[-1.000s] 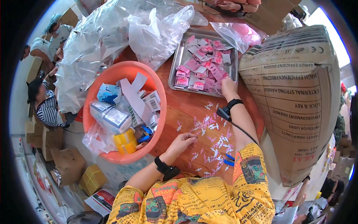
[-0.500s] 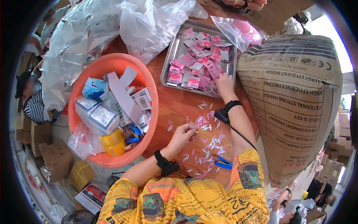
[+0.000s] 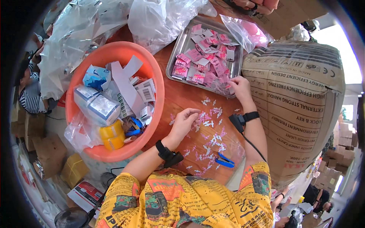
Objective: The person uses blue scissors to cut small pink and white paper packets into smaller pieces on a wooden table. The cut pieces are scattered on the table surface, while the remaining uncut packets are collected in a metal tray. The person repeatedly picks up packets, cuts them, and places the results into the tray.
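Note:
My right hand [image 3: 242, 89] is at the near right corner of a metal tray [image 3: 178, 78], fingers pinched together; what they hold, if anything, cannot be made out. The tray holds a heap of small pink-and-white printed packets [image 3: 203, 57], some in clear film. Over the reddish wooden table, my left hand [image 3: 184, 124] has thumb and fingers drawn together in a pinch, its contents too small to name. Beside and below it lie many tiny pink and white cut-out pieces [image 3: 214, 140], scattered on the wood. Blue-handled snips [image 3: 224, 160] lie among them, nearer my body.
An orange tub [image 3: 159, 102] with boxes, packs and yellow tape rolls stands left. Clear plastic bags [image 3: 152, 22] lie at the back. A large brown carton [image 3: 296, 98] bounds the right side. A cable runs from my right wristband. Other people sit around.
My right hand has drawn back from the packets to the tray's near right corner. My left hand has stayed almost in place, while the whole view has shifted slightly.

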A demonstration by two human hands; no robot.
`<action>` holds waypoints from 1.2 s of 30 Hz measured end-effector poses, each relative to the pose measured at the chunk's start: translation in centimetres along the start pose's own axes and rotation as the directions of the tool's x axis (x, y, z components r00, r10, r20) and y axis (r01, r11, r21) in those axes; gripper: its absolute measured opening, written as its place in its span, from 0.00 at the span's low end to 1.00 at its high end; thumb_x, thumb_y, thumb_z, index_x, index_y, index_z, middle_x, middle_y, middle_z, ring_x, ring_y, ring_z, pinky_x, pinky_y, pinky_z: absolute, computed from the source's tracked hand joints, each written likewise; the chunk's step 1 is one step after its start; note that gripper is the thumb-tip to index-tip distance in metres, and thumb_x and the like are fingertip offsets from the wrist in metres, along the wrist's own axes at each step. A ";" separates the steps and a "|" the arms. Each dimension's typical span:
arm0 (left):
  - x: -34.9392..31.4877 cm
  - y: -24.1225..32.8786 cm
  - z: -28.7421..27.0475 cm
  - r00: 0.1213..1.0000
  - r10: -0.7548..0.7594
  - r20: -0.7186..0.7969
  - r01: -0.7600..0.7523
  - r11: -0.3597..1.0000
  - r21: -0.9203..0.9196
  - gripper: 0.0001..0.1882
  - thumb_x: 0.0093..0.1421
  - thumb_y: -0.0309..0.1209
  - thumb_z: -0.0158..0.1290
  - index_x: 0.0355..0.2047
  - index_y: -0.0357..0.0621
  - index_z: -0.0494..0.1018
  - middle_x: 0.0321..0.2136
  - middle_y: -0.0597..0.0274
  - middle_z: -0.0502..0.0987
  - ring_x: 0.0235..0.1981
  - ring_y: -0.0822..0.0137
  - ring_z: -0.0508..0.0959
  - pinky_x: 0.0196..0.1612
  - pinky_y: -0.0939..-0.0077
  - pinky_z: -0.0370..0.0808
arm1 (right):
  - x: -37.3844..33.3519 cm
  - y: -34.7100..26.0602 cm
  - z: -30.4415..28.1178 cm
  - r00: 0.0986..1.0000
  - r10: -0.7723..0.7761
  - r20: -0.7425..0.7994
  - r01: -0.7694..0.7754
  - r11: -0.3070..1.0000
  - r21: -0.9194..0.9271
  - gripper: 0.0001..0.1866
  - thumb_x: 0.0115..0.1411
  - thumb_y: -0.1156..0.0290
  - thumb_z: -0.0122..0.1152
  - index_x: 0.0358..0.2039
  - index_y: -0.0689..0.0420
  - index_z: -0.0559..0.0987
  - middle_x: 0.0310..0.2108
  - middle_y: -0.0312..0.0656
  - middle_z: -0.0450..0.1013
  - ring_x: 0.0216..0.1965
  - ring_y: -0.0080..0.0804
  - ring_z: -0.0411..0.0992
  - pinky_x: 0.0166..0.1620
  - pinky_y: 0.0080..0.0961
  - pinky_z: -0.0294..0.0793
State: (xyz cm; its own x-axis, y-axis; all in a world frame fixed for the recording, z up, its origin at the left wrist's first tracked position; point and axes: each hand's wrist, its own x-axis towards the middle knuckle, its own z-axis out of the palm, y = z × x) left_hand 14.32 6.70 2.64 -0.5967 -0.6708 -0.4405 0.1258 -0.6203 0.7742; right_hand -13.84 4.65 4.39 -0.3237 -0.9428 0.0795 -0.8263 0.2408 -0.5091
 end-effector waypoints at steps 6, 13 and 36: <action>-0.1 0.6 -0.3 1.000 0.025 0.010 -0.025 1.000 0.011 0.12 0.60 0.28 0.46 0.42 0.37 0.69 0.26 0.66 0.72 0.26 0.78 0.71 0.28 0.86 0.69 | -0.3 -1.6 -1.4 0.960 0.206 0.188 -0.259 0.909 0.325 0.08 0.50 0.70 0.59 0.26 0.63 0.79 0.22 0.39 0.74 0.26 0.22 0.70 0.30 0.21 0.67; 0.6 1.1 1.0 0.977 0.207 -0.043 -0.206 0.978 0.027 0.11 0.57 0.29 0.51 0.39 0.38 0.71 0.25 0.69 0.72 0.25 0.80 0.70 0.27 0.88 0.68 | -4.7 -9.0 0.0 0.769 -0.165 0.618 -0.301 0.759 0.577 0.07 0.53 0.71 0.57 0.26 0.62 0.77 0.21 0.32 0.71 0.24 0.17 0.67 0.29 0.16 0.66; -0.9 -0.8 -2.0 0.986 0.054 -0.160 -0.074 0.989 -0.124 0.07 0.55 0.30 0.51 0.27 0.39 0.68 0.25 0.64 0.74 0.27 0.75 0.72 0.32 0.82 0.68 | 2.2 -5.9 7.6 0.964 0.247 0.102 -0.241 0.633 0.736 0.05 0.53 0.74 0.57 0.29 0.63 0.76 0.22 0.38 0.73 0.20 0.25 0.71 0.23 0.21 0.70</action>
State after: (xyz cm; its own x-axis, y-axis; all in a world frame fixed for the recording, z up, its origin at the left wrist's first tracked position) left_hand 16.35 7.03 1.51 -0.4544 -0.7595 -0.4654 0.2673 -0.6147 0.7421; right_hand -6.16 -0.58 1.05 -0.4690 -0.8725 -0.1370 -0.1064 0.2098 -0.9719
